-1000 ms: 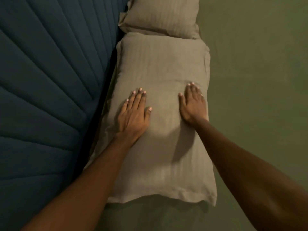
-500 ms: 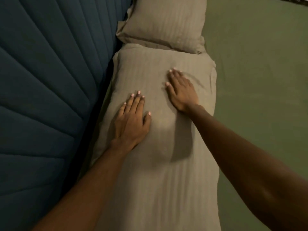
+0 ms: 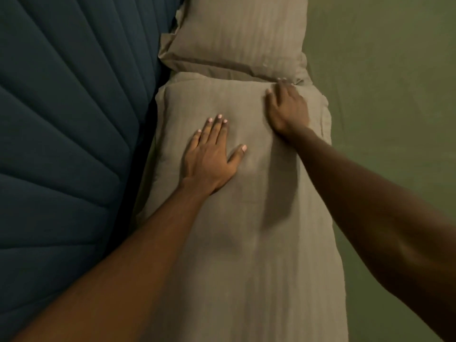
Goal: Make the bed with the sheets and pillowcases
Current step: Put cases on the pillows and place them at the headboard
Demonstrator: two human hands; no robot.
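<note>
Where seen from the head camera, largest first:
Headboard [image 3: 69,134]: dark blue, quilted in fanned channels, along the left.
Sheet [image 3: 394,95]: green, smooth, covering the bed at right.
Near pillow [image 3: 246,243]: taupe striped pillowcase, lying between headboard and bare sheet.
Far pillow [image 3: 237,35]: same case, touching the near one's top edge.
Left hand [image 3: 209,156]: flat, fingers spread, pressed on near pillow.
Right hand [image 3: 287,107]: fingers curled at the near pillow's top right corner; grip unclear.

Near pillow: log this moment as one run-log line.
left hand flat on near pillow | right hand at its far edge, beside far pillow | green sheet laid | headboard left
</note>
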